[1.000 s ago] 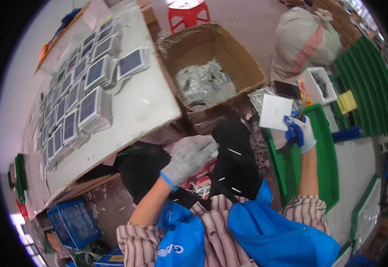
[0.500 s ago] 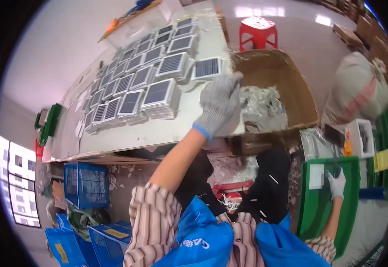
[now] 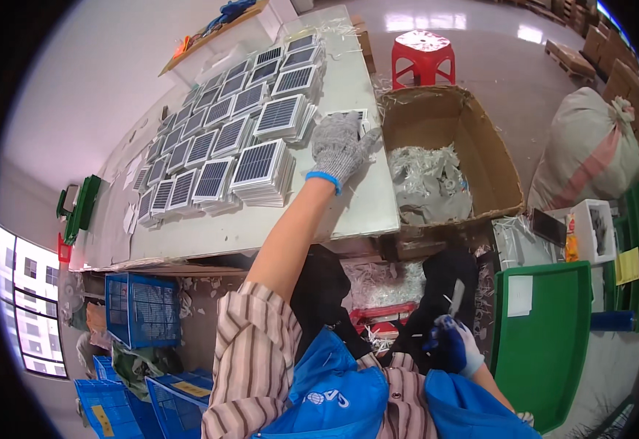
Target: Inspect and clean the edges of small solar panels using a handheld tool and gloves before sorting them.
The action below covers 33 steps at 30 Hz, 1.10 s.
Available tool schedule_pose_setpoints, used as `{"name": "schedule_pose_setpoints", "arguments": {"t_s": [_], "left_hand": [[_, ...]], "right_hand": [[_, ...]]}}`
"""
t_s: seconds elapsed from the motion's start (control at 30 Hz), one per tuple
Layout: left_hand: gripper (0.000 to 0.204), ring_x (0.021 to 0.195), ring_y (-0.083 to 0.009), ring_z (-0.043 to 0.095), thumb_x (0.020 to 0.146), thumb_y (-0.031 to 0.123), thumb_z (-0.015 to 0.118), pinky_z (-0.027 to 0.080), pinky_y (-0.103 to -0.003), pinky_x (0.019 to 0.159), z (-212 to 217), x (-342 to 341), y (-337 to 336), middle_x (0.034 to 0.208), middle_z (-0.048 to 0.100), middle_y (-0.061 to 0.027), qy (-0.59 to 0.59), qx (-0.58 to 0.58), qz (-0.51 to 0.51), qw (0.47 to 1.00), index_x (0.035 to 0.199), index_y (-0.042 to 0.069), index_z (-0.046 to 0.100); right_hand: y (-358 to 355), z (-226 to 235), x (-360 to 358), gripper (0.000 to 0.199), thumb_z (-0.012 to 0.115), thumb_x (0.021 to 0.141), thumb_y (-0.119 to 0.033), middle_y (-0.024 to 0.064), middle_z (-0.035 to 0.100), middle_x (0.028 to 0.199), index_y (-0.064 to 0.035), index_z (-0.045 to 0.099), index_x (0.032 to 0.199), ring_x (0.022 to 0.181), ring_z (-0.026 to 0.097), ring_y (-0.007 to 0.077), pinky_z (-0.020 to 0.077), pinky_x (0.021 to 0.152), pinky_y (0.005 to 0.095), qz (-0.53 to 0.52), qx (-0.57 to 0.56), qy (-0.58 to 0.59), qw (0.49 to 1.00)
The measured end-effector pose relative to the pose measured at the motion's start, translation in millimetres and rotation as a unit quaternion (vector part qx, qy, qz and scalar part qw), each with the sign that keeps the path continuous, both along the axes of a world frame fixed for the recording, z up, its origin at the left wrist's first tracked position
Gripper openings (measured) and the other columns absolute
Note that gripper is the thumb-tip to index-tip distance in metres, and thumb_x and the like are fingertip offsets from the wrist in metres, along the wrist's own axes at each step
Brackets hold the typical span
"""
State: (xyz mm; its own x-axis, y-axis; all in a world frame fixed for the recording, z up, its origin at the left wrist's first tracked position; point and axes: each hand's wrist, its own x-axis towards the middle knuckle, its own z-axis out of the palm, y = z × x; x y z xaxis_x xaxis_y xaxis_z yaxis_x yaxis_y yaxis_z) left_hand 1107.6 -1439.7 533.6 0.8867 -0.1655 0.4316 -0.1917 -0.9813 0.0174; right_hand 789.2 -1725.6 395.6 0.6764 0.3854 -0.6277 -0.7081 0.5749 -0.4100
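Left hand [image 3: 340, 146] fingers spread wide, probably pressing a small solar panel [image 3: 355, 117] on the worktop [image 3: 363, 205]; right hand [image 3: 455, 350] grips a blade-like tool [image 3: 456, 298]. Best slide the panel flat.

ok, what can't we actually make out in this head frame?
- Left hand, head view: the glove covers whatever lies under it on the table; grip unclear.
- Right hand: thin pale tool, too small to identify.
- Cardboard box: contents just a pale tangle of scraps.
- Solar panel stacks: heights unreadable, fisheye bends them.

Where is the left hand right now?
In the head view, the left hand is stretched out over the white table, beside the stacks of small solar panels, left of the cardboard box.
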Motion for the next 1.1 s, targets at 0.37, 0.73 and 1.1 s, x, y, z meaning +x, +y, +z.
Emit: {"name": "schedule_pose_setpoints", "arguments": {"t_s": [0.37, 0.73, 1.1], "left_hand": [[0.044, 0.096, -0.0318, 0.063, 0.083, 0.042, 0.063, 0.049, -0.041, 0.086, 37.1, -59.8, 60.9, 0.106, 0.066, -0.0122, 0.086, 0.022, -0.113, 0.99, 0.112, 0.009, 0.065], [0.079, 0.113, -0.0341, 0.055, 0.068, 0.059, 0.071, 0.041, -0.042, 0.099, 15.6, -28.7, 52.6, 0.123, 0.057, -0.019, 0.088, -0.022, -0.083, 0.992, 0.129, 0.01, 0.054], [0.035, 0.092, -0.0229, 0.064, 0.08, 0.029, 0.067, 0.051, -0.035, 0.072, 21.8, -86.7, 24.9, 0.106, 0.065, -0.0064, -0.123, 0.03, -0.142, 0.982, 0.112, 0.017, 0.061]], "right_hand": [[22.5, 13.6, 37.4, 0.028, 0.051, 0.097, -0.03, 0.0061, 0.059, 0.082, -0.005, 0.055, 0.108, 0.071, 0.057, 0.016, 0.0504, 0.07, 0.0333, 0.122, 0.022, -0.091, 0.988], [57.4, 24.0, 90.8, 0.026, 0.053, 0.095, -0.031, 0.0043, 0.055, 0.073, -0.0059, 0.055, 0.099, 0.062, 0.057, 0.0163, 0.0552, 0.064, 0.0364, -0.051, -0.034, -0.167, 0.984], [56.5, -1.5, 104.8, 0.027, 0.06, 0.092, -0.031, 0.0032, 0.055, 0.086, -0.0078, 0.053, 0.103, 0.073, 0.056, 0.0141, 0.0527, 0.067, 0.0328, -0.134, -0.064, -0.201, 0.968]]}}
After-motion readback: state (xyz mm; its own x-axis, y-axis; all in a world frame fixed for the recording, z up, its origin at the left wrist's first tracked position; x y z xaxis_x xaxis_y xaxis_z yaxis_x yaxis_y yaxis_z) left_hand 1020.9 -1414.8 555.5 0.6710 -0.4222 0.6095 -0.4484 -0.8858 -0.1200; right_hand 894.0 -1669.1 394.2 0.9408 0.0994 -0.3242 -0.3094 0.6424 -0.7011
